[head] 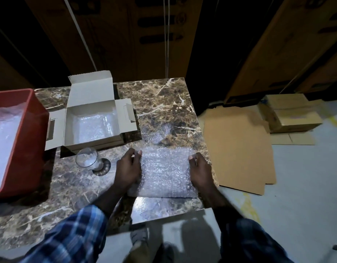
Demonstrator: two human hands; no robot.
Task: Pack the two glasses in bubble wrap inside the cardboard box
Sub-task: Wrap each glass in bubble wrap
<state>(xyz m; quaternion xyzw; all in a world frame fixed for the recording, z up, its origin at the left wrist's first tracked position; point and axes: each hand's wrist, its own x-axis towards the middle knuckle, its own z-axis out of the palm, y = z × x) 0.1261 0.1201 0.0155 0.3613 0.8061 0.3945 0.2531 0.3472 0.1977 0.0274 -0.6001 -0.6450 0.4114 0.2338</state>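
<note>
Both hands hold one sheet of bubble wrap by its side edges. The left hand has its fingers curled round the left edge, thumb on top; the right hand pinches the right edge the same way. The sheet lies spread between them, near the front right corner of the table, a slab of glossy brown marble with pale veins. Both sleeves are blue plaid.

Just left of the left hand a clear glass sits on the marble, tilted in this wide view, not touching the hand. Only this one glass can be made out as bare; whether a second one is anywhere in sight cannot be told.

Behind the glass stands the cardboard box, open, its lid flap raised at the back and side flaps folded outward. Its bottom is lined with bubble wrap, and something clear lies along the right of the lining, too faint to name.

At the table's left edge is a red crate holding more clear wrap.

Right of the table, on a pale floor, lie a flat cardboard sheet and beyond it stacked cartons. Tall brown cartons stand in the dark behind.
</note>
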